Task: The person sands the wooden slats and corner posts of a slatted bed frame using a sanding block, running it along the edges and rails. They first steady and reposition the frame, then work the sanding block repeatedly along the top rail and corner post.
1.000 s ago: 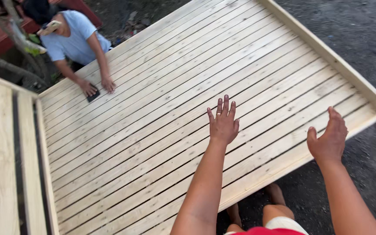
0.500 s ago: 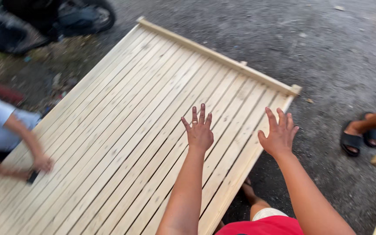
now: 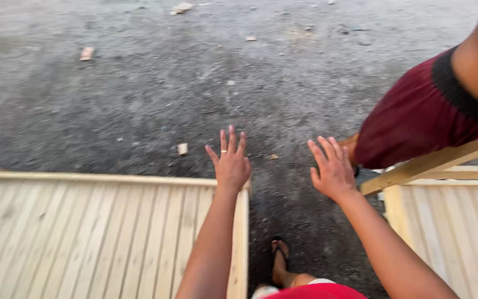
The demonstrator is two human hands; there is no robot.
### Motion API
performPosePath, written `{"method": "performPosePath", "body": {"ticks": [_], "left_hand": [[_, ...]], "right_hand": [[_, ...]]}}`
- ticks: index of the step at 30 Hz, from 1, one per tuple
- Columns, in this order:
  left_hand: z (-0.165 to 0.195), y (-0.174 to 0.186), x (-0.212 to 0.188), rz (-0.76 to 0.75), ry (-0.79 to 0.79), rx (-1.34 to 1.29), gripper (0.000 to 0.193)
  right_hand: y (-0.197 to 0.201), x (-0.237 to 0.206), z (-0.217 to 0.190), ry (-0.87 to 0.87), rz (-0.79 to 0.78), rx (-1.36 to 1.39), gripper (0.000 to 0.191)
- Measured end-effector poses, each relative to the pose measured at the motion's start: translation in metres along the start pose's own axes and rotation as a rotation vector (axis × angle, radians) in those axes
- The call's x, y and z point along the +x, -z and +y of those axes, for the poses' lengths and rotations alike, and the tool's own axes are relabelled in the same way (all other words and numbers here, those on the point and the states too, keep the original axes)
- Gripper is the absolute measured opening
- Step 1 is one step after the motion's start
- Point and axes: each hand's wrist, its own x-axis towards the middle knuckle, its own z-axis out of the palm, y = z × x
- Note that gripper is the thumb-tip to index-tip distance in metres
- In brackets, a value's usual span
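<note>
My left hand (image 3: 230,160) is spread wide, a ring on one finger, hovering over the far right corner of a pale slatted wooden panel (image 3: 84,232) at the lower left. It holds nothing. My right hand (image 3: 333,169) is also spread and empty, raised above the dark ground between that panel and a second slatted wooden panel (image 3: 460,216) at the right. My foot in a dark sandal (image 3: 280,260) stands on the ground below, with red shorts at the bottom edge.
Another person in dark red shorts (image 3: 421,113) stands at the upper right, beside the second panel's tilted rail (image 3: 432,160). Rough grey ground (image 3: 167,83) fills the far view, strewn with small wood offcuts (image 3: 182,148) and stones.
The view has swung right, off the long panel to its corner and the ground. The crouching person has left the view; a standing person and a second panel have come into view. Both hands stay spread.
</note>
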Motion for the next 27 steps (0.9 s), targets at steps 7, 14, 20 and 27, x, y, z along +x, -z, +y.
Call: {"method": "performPosePath", "body": {"ticks": [7, 14, 20, 27], "left_hand": [[0.069, -0.061, 0.197, -0.001, -0.186, -0.01, 0.059], [0.132, -0.131, 0.449, 0.041, -0.516, -0.089, 0.066], [0.271, -0.174, 0.639, -0.105, -0.723, -0.265, 0.073], [0.527, -0.215, 0.71, -0.165, -1.095, -0.453, 0.073]], "right_hand": [[-0.017, 0.112, 0.095, -0.041, -0.103, 0.05, 0.069], [-0.053, 0.247, 0.239, -0.186, 0.031, 0.038, 0.068], [-0.019, 0.344, 0.375, -0.606, 0.206, -0.034, 0.068], [0.024, 0.348, 0.542, -1.078, 0.648, -0.187, 0.07]]}}
